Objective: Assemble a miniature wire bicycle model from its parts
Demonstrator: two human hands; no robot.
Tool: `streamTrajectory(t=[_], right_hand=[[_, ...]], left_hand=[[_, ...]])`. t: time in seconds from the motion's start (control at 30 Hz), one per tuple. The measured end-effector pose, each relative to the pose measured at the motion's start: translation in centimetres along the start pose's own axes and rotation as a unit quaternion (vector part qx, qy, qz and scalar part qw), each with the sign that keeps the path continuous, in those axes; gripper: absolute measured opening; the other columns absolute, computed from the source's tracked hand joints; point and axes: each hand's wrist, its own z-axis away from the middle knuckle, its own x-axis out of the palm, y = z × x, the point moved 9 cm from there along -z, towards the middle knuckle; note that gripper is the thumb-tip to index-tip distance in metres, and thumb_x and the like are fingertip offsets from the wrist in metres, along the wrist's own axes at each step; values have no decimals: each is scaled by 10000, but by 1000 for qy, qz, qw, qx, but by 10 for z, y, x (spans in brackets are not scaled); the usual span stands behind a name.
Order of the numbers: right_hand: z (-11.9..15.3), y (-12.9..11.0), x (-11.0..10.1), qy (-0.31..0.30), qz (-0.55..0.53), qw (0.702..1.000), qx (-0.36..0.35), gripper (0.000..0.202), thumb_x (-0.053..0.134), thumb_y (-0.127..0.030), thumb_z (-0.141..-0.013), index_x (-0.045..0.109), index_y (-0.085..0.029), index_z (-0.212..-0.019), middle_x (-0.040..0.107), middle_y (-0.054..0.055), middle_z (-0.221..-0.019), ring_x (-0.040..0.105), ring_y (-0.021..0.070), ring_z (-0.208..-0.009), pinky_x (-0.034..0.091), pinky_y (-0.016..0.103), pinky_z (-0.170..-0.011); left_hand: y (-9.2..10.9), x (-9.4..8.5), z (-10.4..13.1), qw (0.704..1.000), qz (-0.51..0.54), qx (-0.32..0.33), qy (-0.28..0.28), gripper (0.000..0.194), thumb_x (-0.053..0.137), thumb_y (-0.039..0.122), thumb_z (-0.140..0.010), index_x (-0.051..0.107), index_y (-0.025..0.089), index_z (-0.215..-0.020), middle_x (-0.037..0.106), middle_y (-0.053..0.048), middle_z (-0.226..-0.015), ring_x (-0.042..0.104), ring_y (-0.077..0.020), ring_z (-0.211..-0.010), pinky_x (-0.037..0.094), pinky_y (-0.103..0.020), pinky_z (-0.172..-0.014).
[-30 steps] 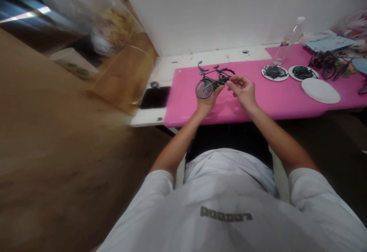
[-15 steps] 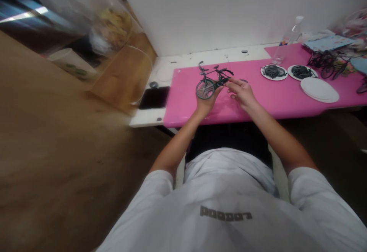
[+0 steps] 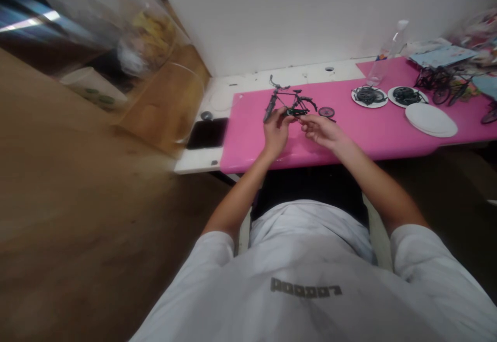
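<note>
A dark green model bicycle [image 3: 287, 98] is held just above the pink mat, its handlebar to the left and its rear fork bare of a wheel. My left hand [image 3: 276, 132] is closed around its lower front frame, with fingertips near the chain guard. Thumb and forefinger of my right hand [image 3: 320, 130] pinch together at the crank area under the frame; whatever small part lies between them is hidden. Just beyond the right fingers a loose spoked wheel [image 3: 326, 111] lies flat on the mat, with a thin dark piece by it.
On the pink mat [image 3: 368, 140] are two plates of dark parts [image 3: 369, 104] [image 3: 407, 104] and stacked white plates [image 3: 433, 122]. Several model bicycles [image 3: 440, 88] and a clear bottle [image 3: 384, 59] stand at the right. A black phone-like slab [image 3: 206, 133] lies left.
The bicycle has turned in my left hand, so its front wheel now shows nearly edge-on. My right hand has shifted left and lower, to the crank area. The loose wheel is now uncovered.
</note>
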Motion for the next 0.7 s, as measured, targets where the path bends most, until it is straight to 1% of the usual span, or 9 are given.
streamTrajectory(t=[0.07, 0.17, 0.27, 0.47, 0.6, 0.7], right_hand=[[0, 0, -2, 11, 6, 1000, -9, 189, 975, -213, -791, 810, -217, -883, 821, 17, -914, 658, 84, -712, 440, 153, -512], [1, -2, -6, 30, 28, 999, -36, 225, 1007, -252, -770, 827, -229, -903, 849, 37, -1011, 683, 102, -761, 455, 182, -543], [2, -5, -9, 46, 60, 995, -67, 294, 1036, -307, -743, 826, -236, -937, 857, 56, -1070, 701, 120, -796, 452, 212, -562], [1, -9, -11, 75, 112, 984, -118, 386, 1056, -382, -691, 802, -204, -923, 837, 75, -994, 692, 133, -774, 413, 211, -524], [0, -12, -12, 85, 130, 977, -147, 384, 1045, -366, -687, 801, -192, -926, 820, 78, -944, 686, 141, -755, 419, 218, -515], [-1, -13, -13, 92, 131, 974, -159, 377, 1040, -360, -682, 795, -196, -917, 809, 72, -924, 673, 139, -740, 420, 214, -505]], left_hand=[[1, -1, -1, 1000, -11, -1, -1, 512, 710, 709, -1045, 775, 247, -1255, 820, -102, -1150, 833, -240, -997, 694, -367, -898], [0, -1, -1, 1000, -29, -2, -5, 523, 683, 721, -1055, 771, 250, -1265, 817, -108, -1149, 822, -235, -982, 691, -363, -880], [-2, -1, -1, 999, -47, 11, -16, 506, 656, 699, -1079, 768, 250, -1285, 815, -109, -1148, 819, -230, -970, 686, -362, -882], [-3, -2, 0, 995, -97, 19, -33, 456, 603, 626, -1131, 759, 240, -1319, 814, -103, -1119, 827, -226, -956, 672, -372, -913], [-3, -2, 0, 994, -105, 15, -35, 427, 613, 592, -1132, 760, 229, -1303, 820, -108, -1114, 827, -222, -936, 671, -368, -907], [-7, 0, 0, 994, -103, 0, -43, 396, 619, 550, -1137, 753, 237, -1338, 826, -105, -1108, 832, -221, -936, 673, -374, -916]])
